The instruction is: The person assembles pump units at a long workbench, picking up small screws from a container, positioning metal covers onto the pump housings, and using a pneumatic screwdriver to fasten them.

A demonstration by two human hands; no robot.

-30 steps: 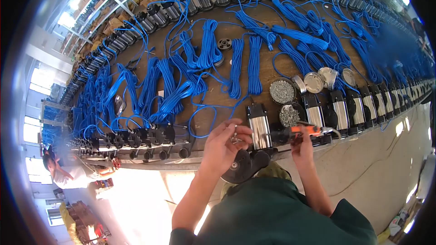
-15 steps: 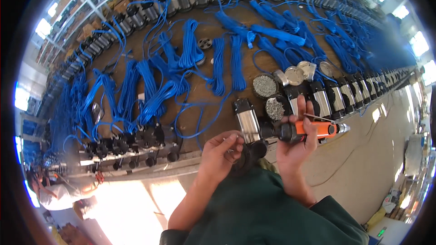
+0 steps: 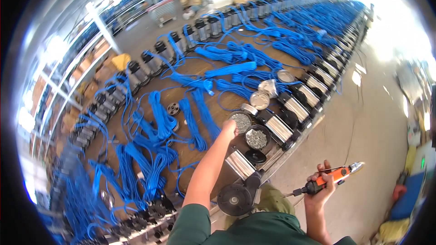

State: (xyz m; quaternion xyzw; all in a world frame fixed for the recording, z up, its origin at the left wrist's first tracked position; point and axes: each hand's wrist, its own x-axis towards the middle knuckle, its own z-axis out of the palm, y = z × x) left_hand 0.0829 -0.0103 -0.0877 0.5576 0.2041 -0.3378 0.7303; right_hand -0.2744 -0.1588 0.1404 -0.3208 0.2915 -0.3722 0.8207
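Note:
My left hand (image 3: 230, 128) reaches to the near edge of a round dish of small metal screws (image 3: 241, 121). Its fingers look curled together, and what they may hold is hidden. My right hand (image 3: 320, 186) is wrapped round an orange and black power screwdriver (image 3: 334, 177), out over the floor at the right, with its thin bit pointing back to the left. Close to my body a silver and black motor unit (image 3: 240, 163) lies at the table's edge, its round black end (image 3: 235, 199) toward me.
A second dish of screws (image 3: 256, 139) and several round metal caps (image 3: 260, 100) stand beyond the motor unit. Bundled blue cables (image 3: 159, 115) cover much of the brown table. Rows of similar motors (image 3: 302, 95) line its edges. Shelving with boxes (image 3: 81, 77) rises at the left.
My left hand has gone from beside the motor unit to the screw dish. The screwdriver in my right hand has moved away from the unit, down and right. The view has turned.

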